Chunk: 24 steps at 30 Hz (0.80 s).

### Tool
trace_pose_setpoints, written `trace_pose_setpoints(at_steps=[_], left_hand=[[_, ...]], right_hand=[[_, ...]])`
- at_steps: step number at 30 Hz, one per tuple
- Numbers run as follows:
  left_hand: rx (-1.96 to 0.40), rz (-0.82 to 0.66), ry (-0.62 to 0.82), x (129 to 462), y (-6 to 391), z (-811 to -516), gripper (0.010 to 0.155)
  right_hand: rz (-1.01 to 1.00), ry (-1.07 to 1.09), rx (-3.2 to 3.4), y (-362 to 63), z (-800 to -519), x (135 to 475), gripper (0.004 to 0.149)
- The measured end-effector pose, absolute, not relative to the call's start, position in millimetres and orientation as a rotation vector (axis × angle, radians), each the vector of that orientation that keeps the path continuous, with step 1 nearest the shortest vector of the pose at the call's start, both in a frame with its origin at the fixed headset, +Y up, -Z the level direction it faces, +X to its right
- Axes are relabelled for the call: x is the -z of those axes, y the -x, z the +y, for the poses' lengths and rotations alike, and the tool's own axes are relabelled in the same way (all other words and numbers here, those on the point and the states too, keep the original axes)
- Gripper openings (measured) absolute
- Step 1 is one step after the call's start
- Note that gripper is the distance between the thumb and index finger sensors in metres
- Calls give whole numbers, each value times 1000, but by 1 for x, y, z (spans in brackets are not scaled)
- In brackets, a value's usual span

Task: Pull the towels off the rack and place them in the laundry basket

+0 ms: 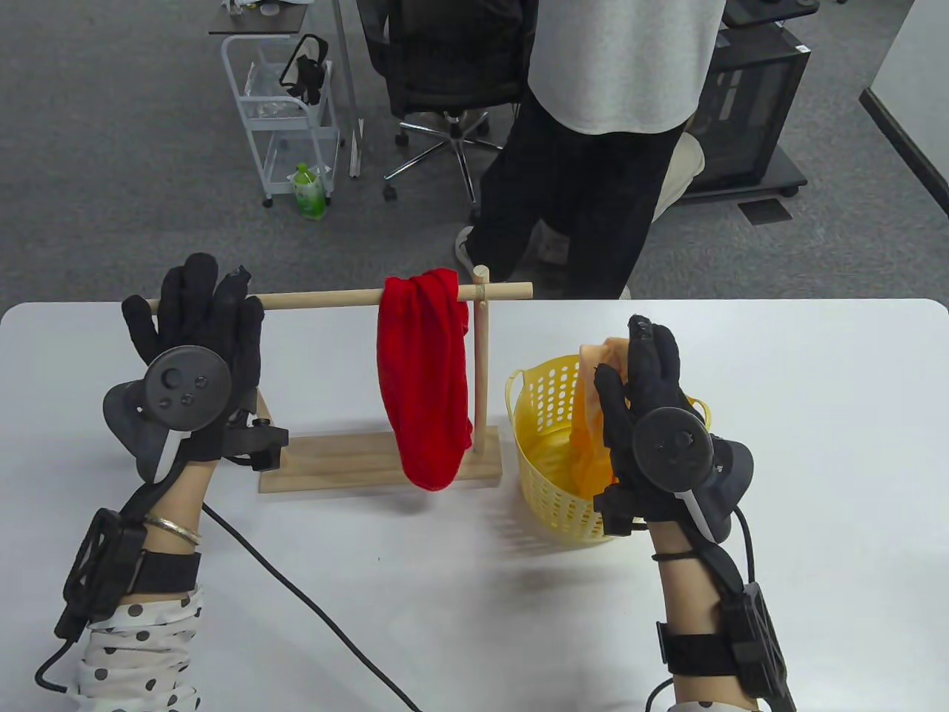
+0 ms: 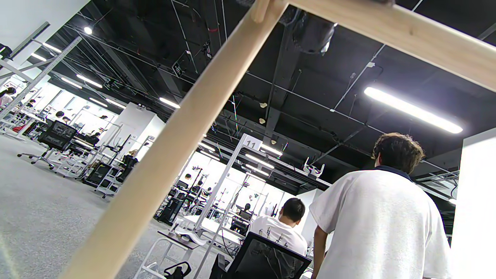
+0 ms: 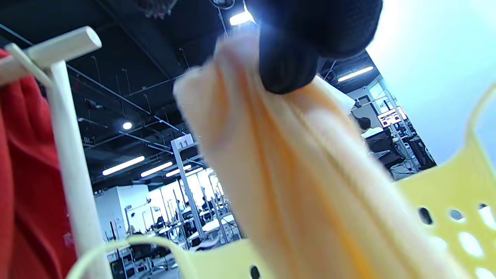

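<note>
A red towel (image 1: 426, 378) hangs over the rod (image 1: 319, 299) of a wooden rack (image 1: 378, 463), close to its right post. My left hand (image 1: 193, 311) lies with spread, straight fingers on the rod's left end. In the left wrist view the rod (image 2: 407, 35) runs just under the top edge. My right hand (image 1: 637, 363) pinches an orange towel (image 1: 589, 415) by its top, above the yellow laundry basket (image 1: 545, 445). The towel's lower part hangs inside the basket. In the right wrist view my fingertips (image 3: 286, 69) clamp the orange towel (image 3: 294, 174), with the basket rim (image 3: 445, 186) behind it.
The rack stands at the white table's (image 1: 815, 445) far middle, the basket just right of it. A black cable (image 1: 296, 586) runs across the table near my left arm. A person (image 1: 608, 148) stands right behind the table, with an office chair (image 1: 445, 67) and a white cart (image 1: 289, 111) beyond.
</note>
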<state>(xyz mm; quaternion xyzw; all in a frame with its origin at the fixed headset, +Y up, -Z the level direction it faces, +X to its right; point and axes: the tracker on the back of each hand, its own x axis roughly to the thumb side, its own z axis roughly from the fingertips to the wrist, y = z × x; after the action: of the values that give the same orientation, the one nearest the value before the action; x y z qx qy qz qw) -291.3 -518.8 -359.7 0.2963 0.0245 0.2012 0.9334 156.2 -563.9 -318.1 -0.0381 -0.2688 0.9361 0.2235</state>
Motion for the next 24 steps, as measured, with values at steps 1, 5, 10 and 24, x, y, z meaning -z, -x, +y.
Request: trace_pose_setpoints(at_steps=[1, 5, 10, 24], left_hand=[[-411, 50, -606, 360, 291, -519, 60], [-409, 53, -606, 360, 291, -519, 60], [-407, 52, -607, 360, 291, -519, 60], [-407, 52, -608, 360, 291, -519, 60]], right_hand=[[-744, 106, -2594, -157, -565, 318, 63], [-738, 95, -2595, -157, -567, 317, 63], [-733, 82, -2626, -153, -570, 317, 63], [-829, -74, -2663, -115, -537, 312, 66]])
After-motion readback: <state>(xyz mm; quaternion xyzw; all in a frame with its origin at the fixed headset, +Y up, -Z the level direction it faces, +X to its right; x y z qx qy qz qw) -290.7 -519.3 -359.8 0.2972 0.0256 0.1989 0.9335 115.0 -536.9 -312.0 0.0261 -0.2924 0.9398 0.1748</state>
